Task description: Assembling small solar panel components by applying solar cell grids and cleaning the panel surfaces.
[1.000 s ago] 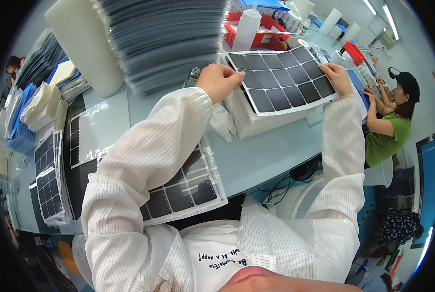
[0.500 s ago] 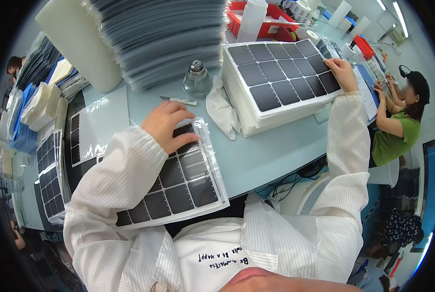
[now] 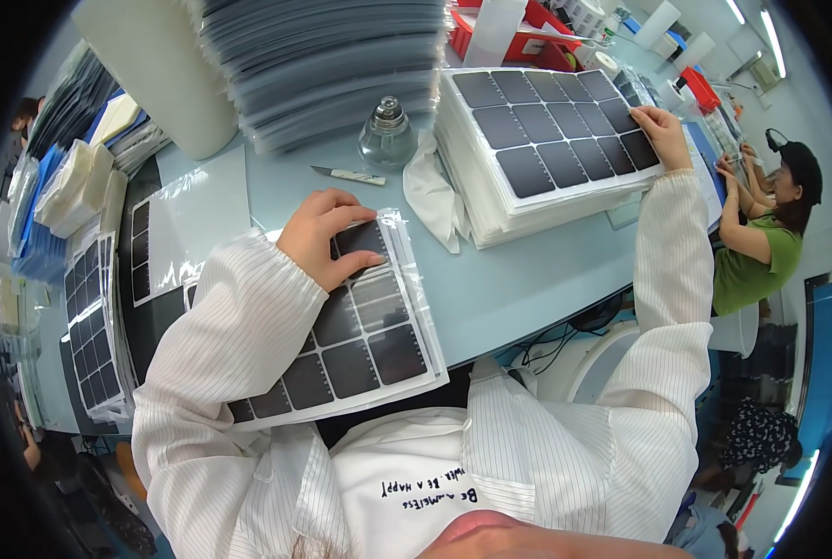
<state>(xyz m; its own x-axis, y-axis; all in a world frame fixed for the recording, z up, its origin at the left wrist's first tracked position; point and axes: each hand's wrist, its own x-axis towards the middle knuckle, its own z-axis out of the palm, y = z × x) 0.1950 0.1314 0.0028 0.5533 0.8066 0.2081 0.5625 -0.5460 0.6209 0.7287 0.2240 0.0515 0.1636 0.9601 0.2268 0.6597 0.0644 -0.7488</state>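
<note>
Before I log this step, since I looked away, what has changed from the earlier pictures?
The left hand let go of the dark-squared sheet and moved left and toward the body, to the nearer sheets. That sheet, held up a second ago, now lies on the white stack. The right hand stayed at the sheet's right edge.

White overshirt [image 3: 574, 447] bore fine dark pinstripes; its front hung open. Left sleeve [image 3: 216, 326] and right sleeve [image 3: 662, 247] were long, loose and creased, gathered at the wrists. Beneath was a white T-shirt [image 3: 378, 456] with dark lettering [image 3: 425, 496]. Left hand [image 3: 327, 238] and right hand [image 3: 662, 138] were bare.
</note>
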